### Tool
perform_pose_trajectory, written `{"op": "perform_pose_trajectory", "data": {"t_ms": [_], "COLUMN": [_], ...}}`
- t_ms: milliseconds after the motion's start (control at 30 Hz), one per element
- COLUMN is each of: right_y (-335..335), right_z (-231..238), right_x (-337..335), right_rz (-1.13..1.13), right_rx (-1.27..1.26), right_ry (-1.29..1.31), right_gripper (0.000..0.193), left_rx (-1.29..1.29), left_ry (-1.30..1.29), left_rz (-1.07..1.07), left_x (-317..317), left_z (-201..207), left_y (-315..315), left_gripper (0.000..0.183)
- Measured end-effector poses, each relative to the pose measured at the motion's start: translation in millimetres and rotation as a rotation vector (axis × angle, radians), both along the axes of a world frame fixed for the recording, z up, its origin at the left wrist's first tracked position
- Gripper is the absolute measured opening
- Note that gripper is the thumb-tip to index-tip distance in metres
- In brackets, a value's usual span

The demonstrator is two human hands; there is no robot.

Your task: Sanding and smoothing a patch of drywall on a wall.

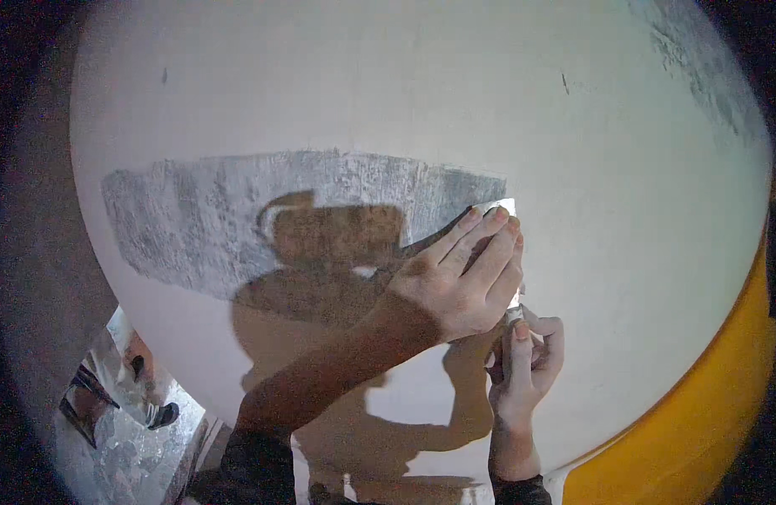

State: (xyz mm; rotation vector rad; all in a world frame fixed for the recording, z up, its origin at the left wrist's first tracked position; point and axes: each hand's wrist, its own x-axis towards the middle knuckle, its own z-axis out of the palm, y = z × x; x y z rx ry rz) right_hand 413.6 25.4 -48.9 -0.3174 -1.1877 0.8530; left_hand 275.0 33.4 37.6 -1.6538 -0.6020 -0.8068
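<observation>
A thin white strip point(507, 204) lies against a large pale curved surface point(337, 84), beside the right end of a rough grey patch point(203, 215). My left hand point(468, 278) reaches across from the lower left, fingers stretched out and pressing flat over the strip, hiding most of it. Just below it, my right hand point(531, 358) is closed, pinching the strip's lower end between thumb and finger. The strip's exact material cannot be made out.
Shadows of my head and arms fall over the patch and the surface below it. A yellow area point(682, 421) borders the surface at lower right. Shiny crumpled sheeting point(127, 446) with dark objects lies at lower left. Another grey patch point(699, 71) shows at upper right.
</observation>
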Motion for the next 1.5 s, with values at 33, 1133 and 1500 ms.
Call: {"op": "perform_pose_trajectory", "data": {"t_ms": [33,1133,1500], "right_y": [0.3,4.1,0.9], "right_z": [0.6,54.5,63.7], "right_x": [0.4,69.5,75.2], "right_rz": [0.008,-0.071,-0.122], "right_rx": [0.049,0.026,0.008], "right_ry": [0.000,-0.322,-0.322], "right_gripper": [0.015,0.041,0.036], "left_rx": [0.010,-0.051,-0.256], "left_ry": [-0.006,-0.154,-0.286], "left_rz": [0.005,-0.062,-0.197], "left_x": [0.1,25.4,1.8], "left_z": [0.6,-11.4,-63.0], "left_y": [0.6,-10.4,-30.9], "left_gripper": [0.024,0.029,0.040]}}
